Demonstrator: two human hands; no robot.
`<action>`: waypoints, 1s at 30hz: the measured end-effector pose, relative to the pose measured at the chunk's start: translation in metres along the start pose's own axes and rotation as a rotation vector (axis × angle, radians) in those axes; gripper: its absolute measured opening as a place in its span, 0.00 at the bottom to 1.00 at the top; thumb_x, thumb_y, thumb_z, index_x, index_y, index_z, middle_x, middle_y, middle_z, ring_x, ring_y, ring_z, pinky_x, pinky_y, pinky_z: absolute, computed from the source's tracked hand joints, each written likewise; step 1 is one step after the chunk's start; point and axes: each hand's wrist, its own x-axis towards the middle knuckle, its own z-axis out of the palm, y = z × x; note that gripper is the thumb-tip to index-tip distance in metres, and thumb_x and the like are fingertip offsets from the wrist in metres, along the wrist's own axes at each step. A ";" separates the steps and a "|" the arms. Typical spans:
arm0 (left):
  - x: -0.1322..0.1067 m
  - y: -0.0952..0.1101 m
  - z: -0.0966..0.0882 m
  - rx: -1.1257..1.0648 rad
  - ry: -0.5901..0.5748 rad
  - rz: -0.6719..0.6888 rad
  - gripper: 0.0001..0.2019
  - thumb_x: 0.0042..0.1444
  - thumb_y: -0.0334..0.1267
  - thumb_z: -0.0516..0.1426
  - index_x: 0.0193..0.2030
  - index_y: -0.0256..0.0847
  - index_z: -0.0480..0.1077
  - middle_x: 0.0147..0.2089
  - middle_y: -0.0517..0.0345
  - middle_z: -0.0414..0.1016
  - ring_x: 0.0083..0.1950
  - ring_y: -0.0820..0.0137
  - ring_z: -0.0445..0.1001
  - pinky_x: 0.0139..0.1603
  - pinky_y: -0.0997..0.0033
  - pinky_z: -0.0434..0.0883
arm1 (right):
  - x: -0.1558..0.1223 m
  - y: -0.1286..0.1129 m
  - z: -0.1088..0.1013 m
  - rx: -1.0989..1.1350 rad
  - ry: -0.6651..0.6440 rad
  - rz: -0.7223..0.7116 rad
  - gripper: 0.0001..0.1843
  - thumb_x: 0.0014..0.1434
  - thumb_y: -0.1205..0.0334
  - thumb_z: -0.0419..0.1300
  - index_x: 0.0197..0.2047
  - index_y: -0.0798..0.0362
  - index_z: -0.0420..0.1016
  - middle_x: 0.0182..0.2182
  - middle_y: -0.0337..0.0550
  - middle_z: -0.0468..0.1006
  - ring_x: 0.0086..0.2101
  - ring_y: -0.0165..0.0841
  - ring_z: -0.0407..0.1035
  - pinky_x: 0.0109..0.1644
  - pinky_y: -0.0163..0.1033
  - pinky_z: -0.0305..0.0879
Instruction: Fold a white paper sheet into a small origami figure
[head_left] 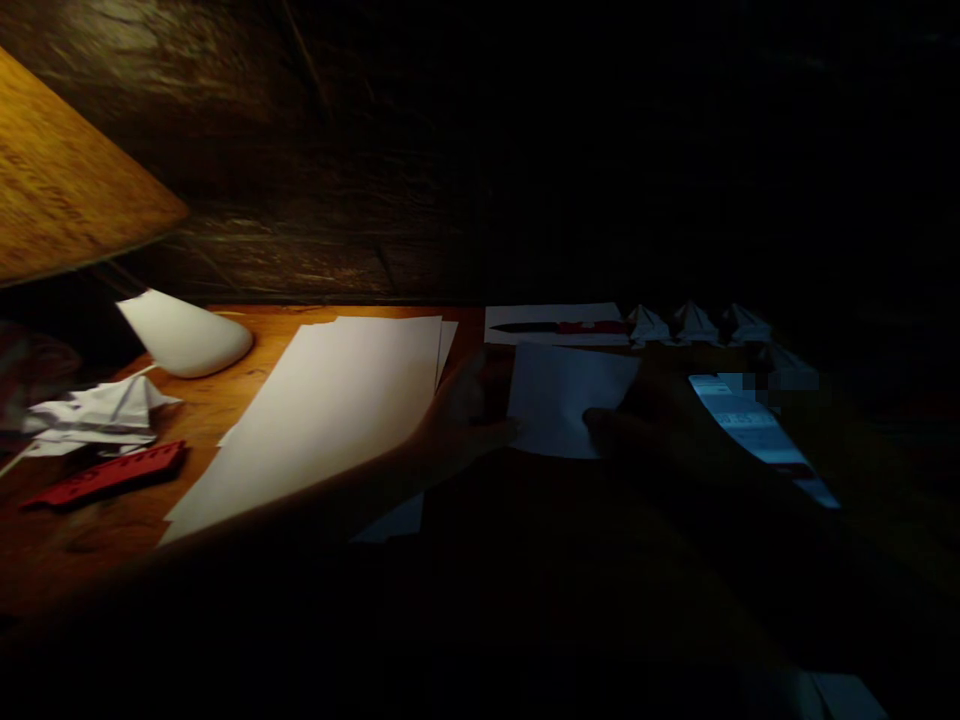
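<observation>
The scene is very dark. My left hand point(471, 410) rests at the left edge of a small white sheet of paper point(562, 395) on the wooden desk point(247, 330), its fingers curled against that edge. At the sheet's lower right corner my right hand point(645, 420) presses down with fingers together. Both hands touch the sheet; whether they pinch it I cannot make out.
A stack of large white sheets point(330, 410) lies left of my hands. A white lamp base point(187, 335), crumpled folded paper point(105, 410) and a red ruler point(105, 475) sit far left. Behind are a red-handled knife point(570, 327) on paper, several folded paper shapes point(694, 322) and a lit phone screen point(757, 430).
</observation>
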 end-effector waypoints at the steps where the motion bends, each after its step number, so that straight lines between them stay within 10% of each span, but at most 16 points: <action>1: -0.001 0.001 0.000 0.018 -0.003 -0.012 0.29 0.49 0.33 0.71 0.56 0.43 0.67 0.48 0.53 0.82 0.44 0.62 0.84 0.44 0.62 0.82 | -0.001 0.000 -0.001 -0.032 -0.006 0.033 0.17 0.57 0.52 0.70 0.49 0.48 0.82 0.41 0.48 0.85 0.47 0.53 0.79 0.49 0.60 0.77; 12: 0.004 -0.008 -0.007 0.136 0.150 -0.137 0.22 0.45 0.39 0.74 0.45 0.35 0.76 0.41 0.50 0.84 0.39 0.61 0.83 0.43 0.58 0.84 | 0.000 -0.009 0.006 0.216 -0.047 -0.049 0.31 0.58 0.50 0.72 0.62 0.46 0.73 0.56 0.49 0.81 0.53 0.48 0.77 0.55 0.56 0.77; 23: -0.002 -0.013 -0.006 0.307 -0.006 -0.009 0.19 0.56 0.39 0.67 0.51 0.40 0.68 0.43 0.50 0.81 0.40 0.61 0.83 0.36 0.62 0.83 | -0.001 0.000 0.004 -0.181 -0.034 -0.028 0.27 0.56 0.59 0.70 0.58 0.50 0.74 0.47 0.50 0.84 0.41 0.46 0.80 0.41 0.51 0.79; 27: 0.000 -0.013 -0.007 0.573 0.157 0.249 0.25 0.54 0.37 0.67 0.54 0.42 0.62 0.50 0.50 0.74 0.48 0.61 0.78 0.47 0.58 0.80 | 0.003 0.009 0.000 -0.322 -0.114 -0.056 0.15 0.56 0.53 0.70 0.43 0.50 0.75 0.35 0.46 0.82 0.32 0.41 0.77 0.34 0.47 0.76; 30: -0.002 -0.005 -0.010 0.968 0.189 0.512 0.28 0.55 0.34 0.65 0.61 0.41 0.61 0.60 0.43 0.67 0.62 0.54 0.70 0.61 0.47 0.73 | 0.005 0.023 0.000 -0.346 -0.088 -0.157 0.31 0.55 0.55 0.71 0.60 0.47 0.71 0.52 0.51 0.81 0.47 0.48 0.78 0.48 0.54 0.77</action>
